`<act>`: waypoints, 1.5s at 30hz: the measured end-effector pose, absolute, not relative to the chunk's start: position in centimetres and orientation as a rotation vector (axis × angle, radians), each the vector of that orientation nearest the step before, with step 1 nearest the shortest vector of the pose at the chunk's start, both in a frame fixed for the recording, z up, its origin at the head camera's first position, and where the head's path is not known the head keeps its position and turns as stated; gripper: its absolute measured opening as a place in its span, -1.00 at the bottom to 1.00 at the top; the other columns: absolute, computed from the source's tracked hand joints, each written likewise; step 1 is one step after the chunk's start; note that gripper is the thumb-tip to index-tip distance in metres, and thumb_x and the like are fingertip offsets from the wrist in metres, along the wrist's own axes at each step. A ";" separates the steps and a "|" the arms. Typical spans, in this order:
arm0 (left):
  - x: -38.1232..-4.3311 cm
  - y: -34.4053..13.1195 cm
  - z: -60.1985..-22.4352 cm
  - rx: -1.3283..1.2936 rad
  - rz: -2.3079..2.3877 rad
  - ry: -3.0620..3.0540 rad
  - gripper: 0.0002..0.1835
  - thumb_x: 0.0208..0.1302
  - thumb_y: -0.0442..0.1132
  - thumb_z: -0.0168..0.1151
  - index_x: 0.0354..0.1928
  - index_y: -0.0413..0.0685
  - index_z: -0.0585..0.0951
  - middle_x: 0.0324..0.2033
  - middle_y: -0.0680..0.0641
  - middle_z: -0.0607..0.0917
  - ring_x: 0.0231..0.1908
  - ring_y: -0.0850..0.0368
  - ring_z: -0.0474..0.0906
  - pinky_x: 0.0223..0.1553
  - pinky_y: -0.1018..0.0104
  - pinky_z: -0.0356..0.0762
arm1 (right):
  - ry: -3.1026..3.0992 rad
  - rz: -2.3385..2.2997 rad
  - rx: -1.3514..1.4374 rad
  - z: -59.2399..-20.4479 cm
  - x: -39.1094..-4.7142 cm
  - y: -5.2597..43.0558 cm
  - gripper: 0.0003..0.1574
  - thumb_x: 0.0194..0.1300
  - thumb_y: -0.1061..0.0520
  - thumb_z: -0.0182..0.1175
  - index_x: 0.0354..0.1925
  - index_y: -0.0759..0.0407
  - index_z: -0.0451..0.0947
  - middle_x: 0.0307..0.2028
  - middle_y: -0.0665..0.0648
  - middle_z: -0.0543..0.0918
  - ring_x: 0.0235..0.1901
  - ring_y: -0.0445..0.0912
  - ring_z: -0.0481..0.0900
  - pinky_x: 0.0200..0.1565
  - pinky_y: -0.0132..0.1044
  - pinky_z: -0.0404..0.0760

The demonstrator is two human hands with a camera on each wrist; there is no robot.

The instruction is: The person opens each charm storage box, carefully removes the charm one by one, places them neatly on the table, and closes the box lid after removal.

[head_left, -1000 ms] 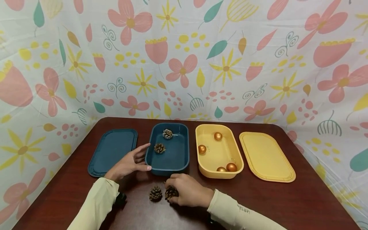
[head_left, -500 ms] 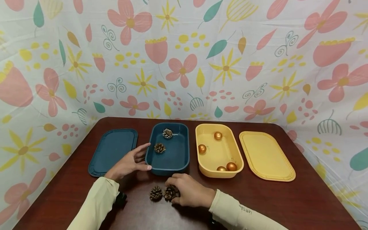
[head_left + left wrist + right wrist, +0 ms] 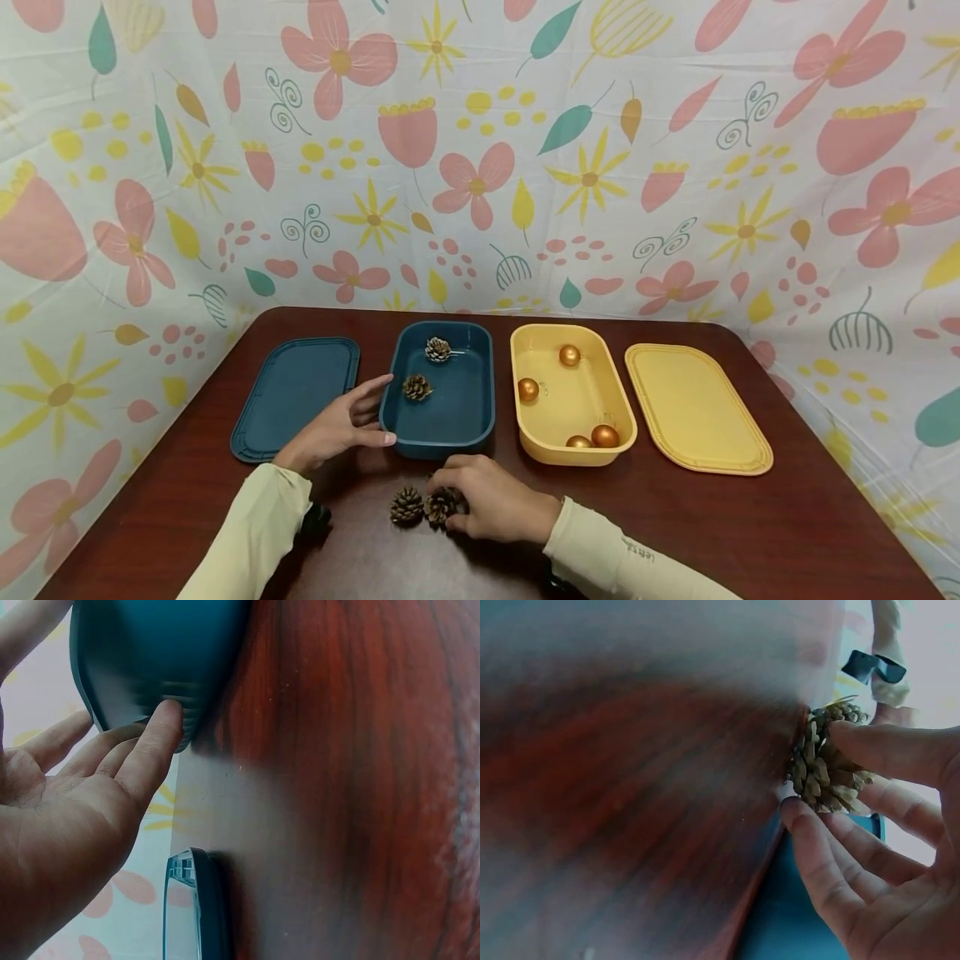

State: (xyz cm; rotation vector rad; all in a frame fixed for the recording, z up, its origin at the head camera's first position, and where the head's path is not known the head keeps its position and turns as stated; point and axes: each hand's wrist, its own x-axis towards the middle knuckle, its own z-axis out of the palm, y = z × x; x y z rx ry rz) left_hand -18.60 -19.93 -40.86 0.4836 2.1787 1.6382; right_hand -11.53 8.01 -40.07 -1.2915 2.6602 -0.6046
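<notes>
My right hand (image 3: pixel 498 500) pinches a pine cone (image 3: pixel 821 769) low over the table, thumb on one side and fingers on the other. Just left of it, a second pine cone (image 3: pixel 407 506) sits on the wood. Two more pine cones, one near the middle (image 3: pixel 416 387) and one farther back (image 3: pixel 438 349), lie inside the dark blue box (image 3: pixel 461 408). At that box's left side is my left hand (image 3: pixel 337 423), its fingers extended along the wall and the thumb by the front corner. The left wrist view shows these fingertips (image 3: pixel 171 712) against the wall.
A yellow box (image 3: pixel 555 457) with several copper-coloured balls (image 3: pixel 604 436) stands right of the blue one. The blue lid (image 3: pixel 296 396) lies flat at the left, the yellow lid (image 3: pixel 697 408) at the right. Behind the table (image 3: pixel 750 533) hangs a flowered cloth (image 3: pixel 480 250).
The pine cone in my right hand has shifted slightly left, right up to the second cone. My left hand and the boxes look the same.
</notes>
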 end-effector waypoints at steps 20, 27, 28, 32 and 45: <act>-18.4 -19.7 -41.0 0.452 1.628 2.195 0.03 0.25 -0.24 0.42 0.62 0.06 -0.01 0.52 -0.28 0.22 0.48 -0.28 0.25 0.39 -0.13 0.38 | 2.651 -0.619 -1.208 -39.7 -11.6 8.6 -0.43 0.17 0.08 0.47 0.17 -0.04 0.59 -0.02 -0.09 0.66 -0.16 -0.35 0.56 -0.15 -0.51 0.58; -18.4 -19.6 -40.9 0.455 1.631 2.197 0.04 0.24 -0.22 0.43 0.62 0.07 -0.01 0.52 -0.27 0.23 0.48 -0.26 0.25 0.39 -0.11 0.39 | 2.709 -0.491 -1.245 -38.5 -11.7 8.8 -0.48 0.16 0.04 0.49 0.10 -0.04 0.63 -0.09 -0.07 0.67 -0.24 -0.33 0.56 -0.21 -0.51 0.56; -18.4 -19.7 -40.9 0.458 1.634 2.195 0.04 0.24 -0.21 0.43 0.62 0.07 -0.01 0.52 -0.28 0.23 0.48 -0.27 0.25 0.39 -0.11 0.39 | 2.709 -0.461 -1.256 -38.3 -11.7 8.8 -0.48 0.16 0.03 0.49 0.10 -0.04 0.63 -0.08 -0.07 0.67 -0.24 -0.34 0.56 -0.22 -0.51 0.56; -18.4 -19.8 -40.9 0.466 1.645 2.188 0.06 0.21 -0.19 0.46 0.62 0.07 -0.01 0.52 -0.30 0.22 0.48 -0.29 0.23 0.40 -0.13 0.38 | 2.706 -0.365 -1.279 -37.4 -11.9 8.7 -0.47 0.18 0.00 0.48 0.12 -0.05 0.62 -0.03 -0.06 0.68 -0.17 -0.33 0.60 -0.18 -0.45 0.62; -18.4 -19.9 -40.9 0.471 1.625 2.205 0.05 0.23 -0.18 0.45 0.62 0.08 -0.01 0.56 -0.27 0.12 0.50 -0.31 0.18 0.41 -0.16 0.34 | 2.481 -0.524 -1.404 -33.6 -13.9 8.6 -0.50 0.23 0.11 0.44 0.13 0.09 0.62 -0.02 0.07 0.72 -0.20 -0.23 0.68 -0.19 -0.57 0.60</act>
